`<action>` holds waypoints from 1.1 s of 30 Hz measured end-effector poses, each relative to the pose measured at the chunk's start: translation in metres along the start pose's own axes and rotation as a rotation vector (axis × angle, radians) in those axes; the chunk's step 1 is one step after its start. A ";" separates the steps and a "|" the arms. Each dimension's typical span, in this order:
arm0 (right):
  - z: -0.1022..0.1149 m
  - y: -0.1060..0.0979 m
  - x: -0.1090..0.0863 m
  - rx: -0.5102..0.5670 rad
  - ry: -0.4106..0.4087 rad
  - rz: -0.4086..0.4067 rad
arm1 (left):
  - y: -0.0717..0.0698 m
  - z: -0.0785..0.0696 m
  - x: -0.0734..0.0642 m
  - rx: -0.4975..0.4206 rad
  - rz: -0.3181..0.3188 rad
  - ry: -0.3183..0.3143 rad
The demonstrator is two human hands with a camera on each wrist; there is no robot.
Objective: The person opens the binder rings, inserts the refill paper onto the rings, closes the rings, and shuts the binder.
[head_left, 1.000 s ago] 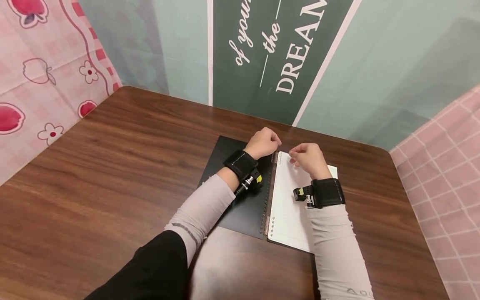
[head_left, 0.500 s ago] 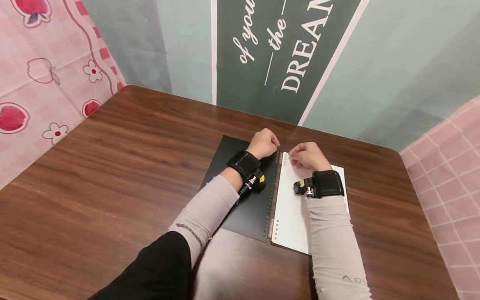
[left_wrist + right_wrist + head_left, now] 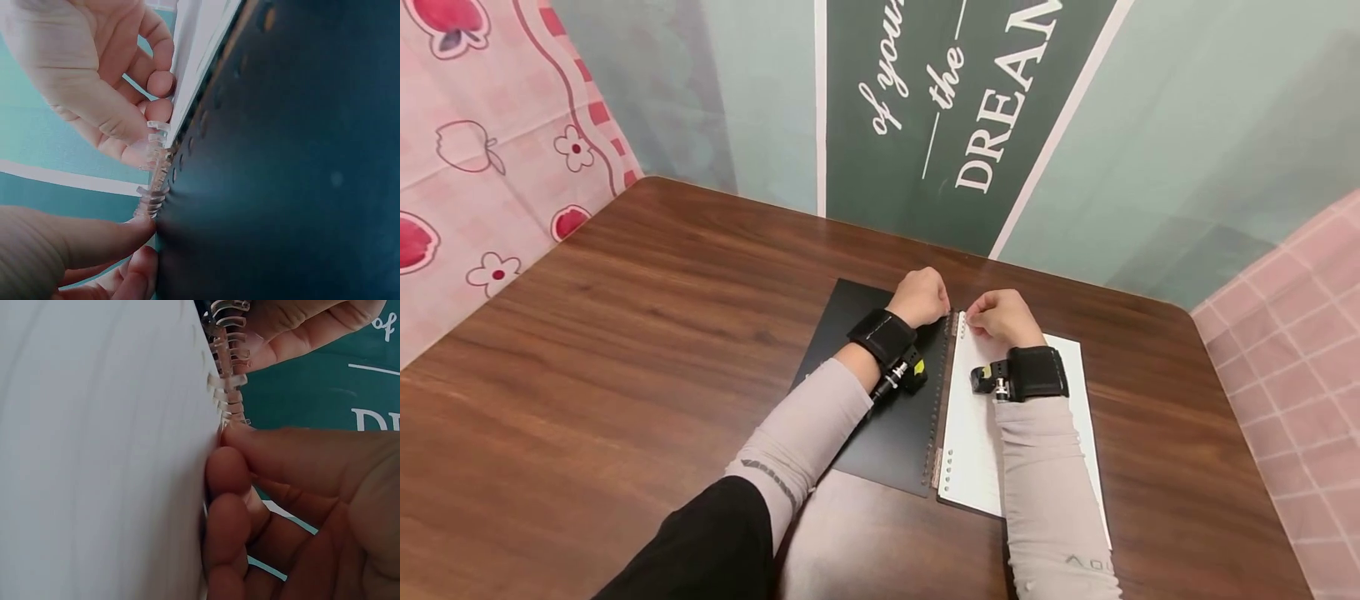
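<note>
A loose-leaf notebook (image 3: 887, 454) lies open, its black cover to the left and a stack of white lined paper (image 3: 973, 433) to the right. Clear plastic binder rings (image 3: 156, 162) run along its spine; at the far end their prongs stand apart. There my left hand (image 3: 921, 297) pinches the end of the ring strip between thumb and fingers, beside the punched black cover (image 3: 281, 187). My right hand (image 3: 1003, 317) pinches the rings at the paper's edge, its curled fingers against the sheets (image 3: 94, 456). The fingertips hide part of the rings.
The brown wooden table (image 3: 625, 333) reaches back to a green wall cloth (image 3: 895, 167) with white lettering. A pink fruit-print cloth (image 3: 490, 150) borders the left side, a pink tiled cloth (image 3: 1292, 333) the right. Both wrists wear black camera straps.
My right hand has moved slightly left, in to the paper's ring edge, closer to my left hand. The left hand stays at the spine's far end.
</note>
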State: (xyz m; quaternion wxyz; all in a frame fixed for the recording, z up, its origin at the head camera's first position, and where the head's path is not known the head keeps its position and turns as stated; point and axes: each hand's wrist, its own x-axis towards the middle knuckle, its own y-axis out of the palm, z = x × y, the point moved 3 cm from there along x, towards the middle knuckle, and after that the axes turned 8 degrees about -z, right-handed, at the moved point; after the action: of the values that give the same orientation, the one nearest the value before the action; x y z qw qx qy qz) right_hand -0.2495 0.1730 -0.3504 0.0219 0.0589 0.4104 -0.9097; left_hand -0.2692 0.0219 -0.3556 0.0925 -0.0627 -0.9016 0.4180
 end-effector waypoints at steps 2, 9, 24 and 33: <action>-0.003 0.001 -0.001 -0.003 -0.003 0.001 | 0.002 0.001 -0.001 -0.008 0.018 0.010; -0.008 0.001 0.000 -0.010 -0.036 0.001 | 0.005 0.006 -0.001 -0.047 0.050 0.055; -0.003 0.003 0.004 -0.001 -0.058 0.034 | 0.007 0.010 0.004 -0.127 0.082 0.070; -0.001 0.003 0.006 0.002 -0.086 0.032 | 0.008 0.014 0.007 -0.168 0.096 0.088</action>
State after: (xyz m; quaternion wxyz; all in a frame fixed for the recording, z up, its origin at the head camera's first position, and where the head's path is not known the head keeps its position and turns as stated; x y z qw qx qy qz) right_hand -0.2554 0.1716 -0.3545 0.0540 0.0264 0.4072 -0.9114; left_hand -0.2793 0.0174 -0.3698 0.1063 -0.1315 -0.9245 0.3417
